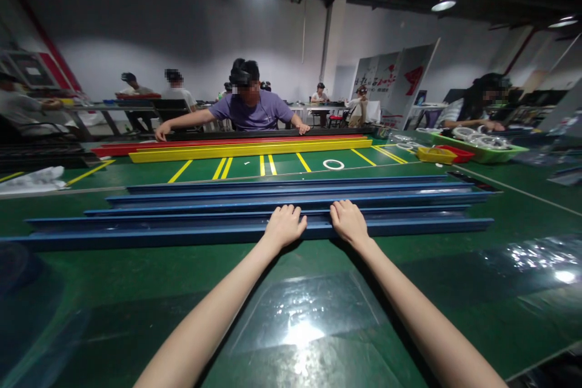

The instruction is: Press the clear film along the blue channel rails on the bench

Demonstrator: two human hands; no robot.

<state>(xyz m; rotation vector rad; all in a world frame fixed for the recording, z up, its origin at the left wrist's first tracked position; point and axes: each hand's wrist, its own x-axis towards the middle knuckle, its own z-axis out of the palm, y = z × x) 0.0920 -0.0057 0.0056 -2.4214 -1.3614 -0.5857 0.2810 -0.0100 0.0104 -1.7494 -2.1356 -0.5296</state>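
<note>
My left hand is closed over the near wall of the closest long blue channel strip, its fingers curled into the trough. A short way to the right, my right hand grips the same strip in a like manner. The strip lies flat across the table, its left end reaching toward the picture's edge. Just behind it several more blue channel strips lie roughly parallel. My fingertips are partly hidden inside the trough.
A clear plastic sheet lies between my forearms. Yellow and red strips lie beyond, before a co-worker in a purple shirt. A white ring is on the green table; a green tray of rings stands right.
</note>
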